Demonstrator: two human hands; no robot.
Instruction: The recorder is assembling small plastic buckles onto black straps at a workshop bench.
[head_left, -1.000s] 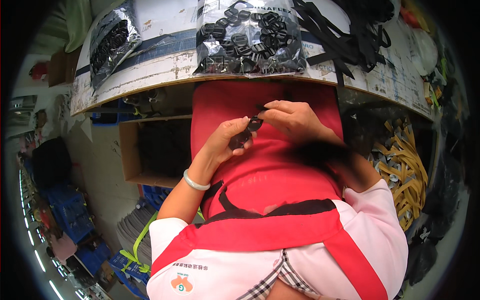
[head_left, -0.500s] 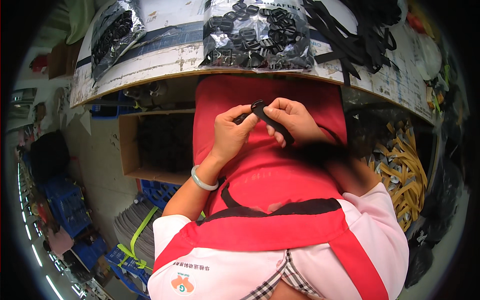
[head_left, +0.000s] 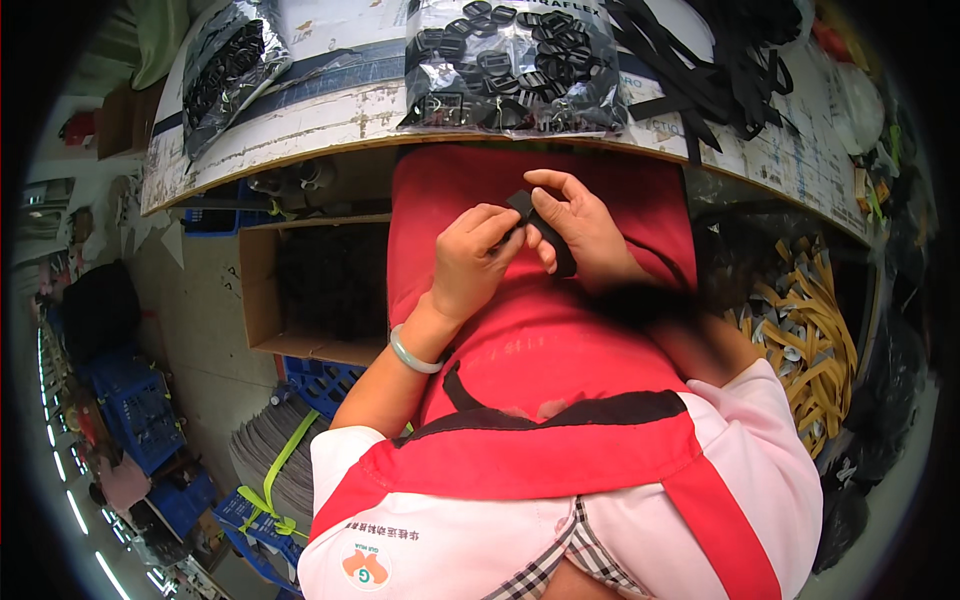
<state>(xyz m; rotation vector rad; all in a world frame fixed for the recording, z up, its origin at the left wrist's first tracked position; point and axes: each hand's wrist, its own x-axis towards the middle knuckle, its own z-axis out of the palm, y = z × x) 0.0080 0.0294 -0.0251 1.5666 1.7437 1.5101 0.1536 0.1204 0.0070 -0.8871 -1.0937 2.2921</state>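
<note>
Pinched between both hands, left hand [head_left: 470,262] and right hand [head_left: 580,225], I see the flat black webbing strap [head_left: 545,228] now lifted nearer the worn white table's front edge [head_left: 300,135], its small buckle gone from view.

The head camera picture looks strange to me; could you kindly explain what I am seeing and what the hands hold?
It comes from a wide fisheye camera worn on a person's head, looking down, so straight edges bend. No machine is here, only two bare hands over a red apron. The left hand, with a pale green bangle at the wrist, and the right hand together pinch a short black webbing strap. Ahead, the worn white worktable carries a clear plastic bag of black buckles and a pile of loose black straps. At the right lies a heap of yellow straps.
</note>
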